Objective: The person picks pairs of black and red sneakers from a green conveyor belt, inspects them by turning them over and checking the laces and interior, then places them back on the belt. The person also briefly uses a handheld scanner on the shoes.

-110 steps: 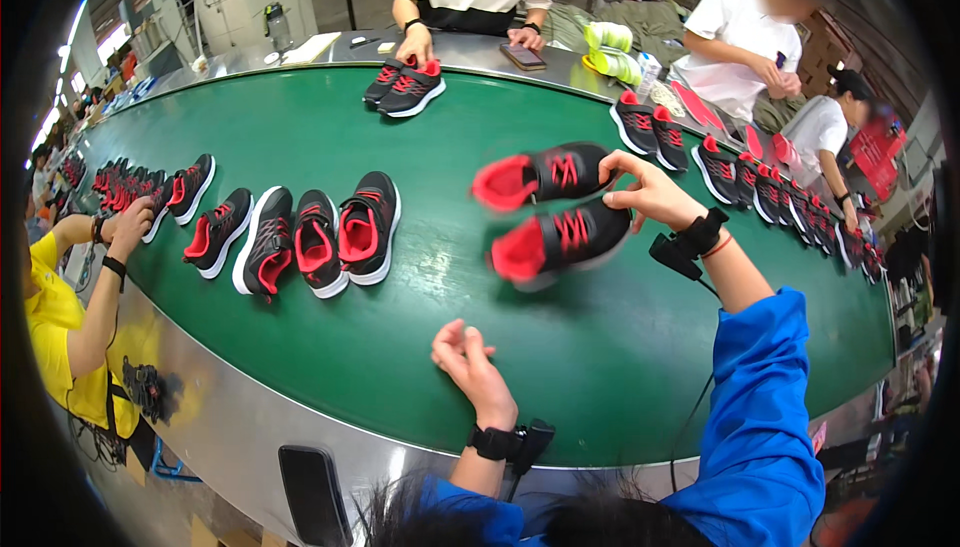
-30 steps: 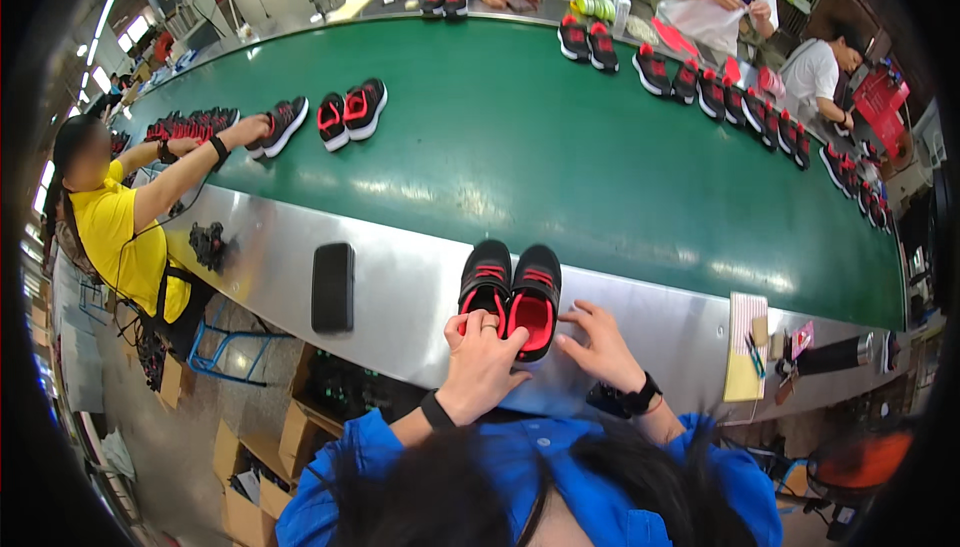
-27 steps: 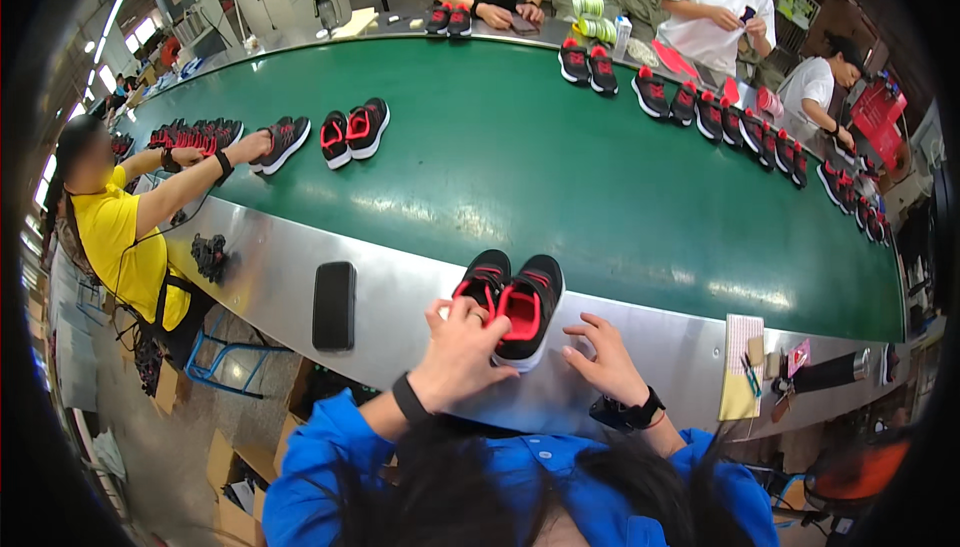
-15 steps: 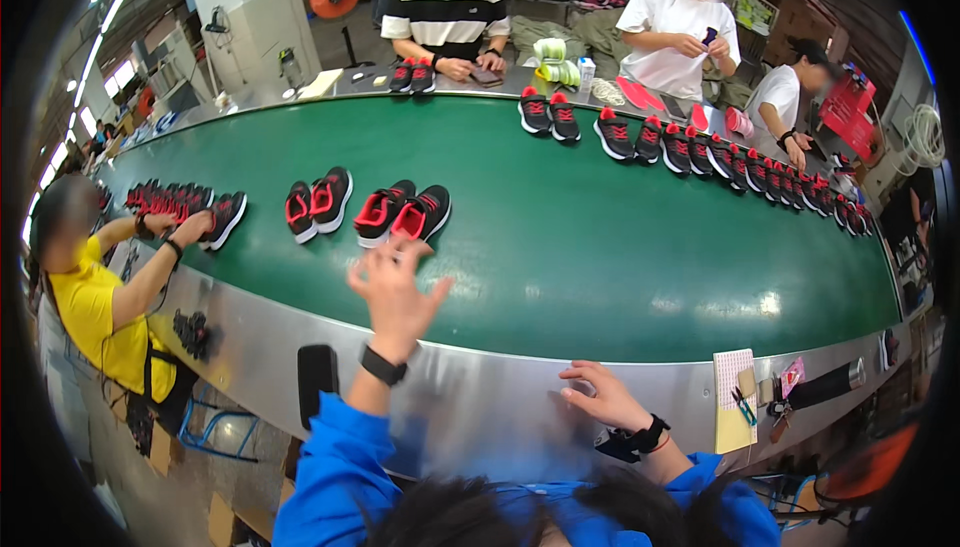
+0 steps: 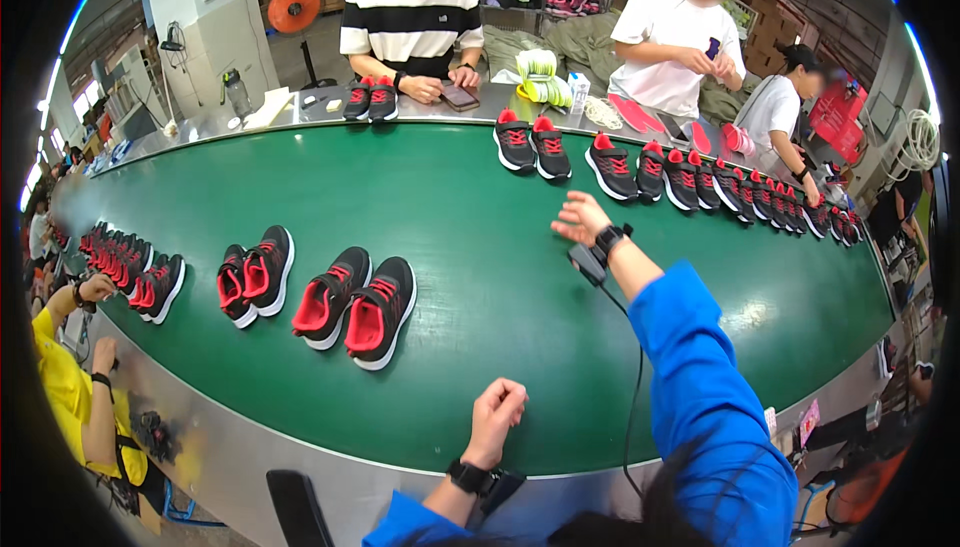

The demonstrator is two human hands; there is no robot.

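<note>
My left hand (image 5: pixel 495 419) hovers over the near edge of the green conveyor belt (image 5: pixel 450 217), its fingers curled in and nothing visible in them. Left of it stands a pair of black sneakers (image 5: pixel 385 315) with red lining and white soles; the hand is apart from them. Another such pair of sneakers (image 5: pixel 268 272) sits farther left. My right hand (image 5: pixel 582 219) is stretched over the belt, fingers apart and empty. Just beyond it are a far pair of sneakers (image 5: pixel 550 150) and another pair of sneakers (image 5: pixel 612 172), toes toward me, untouched.
A long row of sneakers (image 5: pixel 740 192) lines the belt's far right side. More sneakers (image 5: pixel 125 259) are at the left, by a person in yellow (image 5: pixel 75 392). Several people work across the belt. A black cable (image 5: pixel 638 387) hangs from my right wrist. A dark oblong object (image 5: pixel 298 507) lies on the near ledge.
My left hand has drawn back from the near sneakers and its fingers have curled. My right hand has reached forward across the belt. The view has shifted, and the nearer shoes appear closer.
</note>
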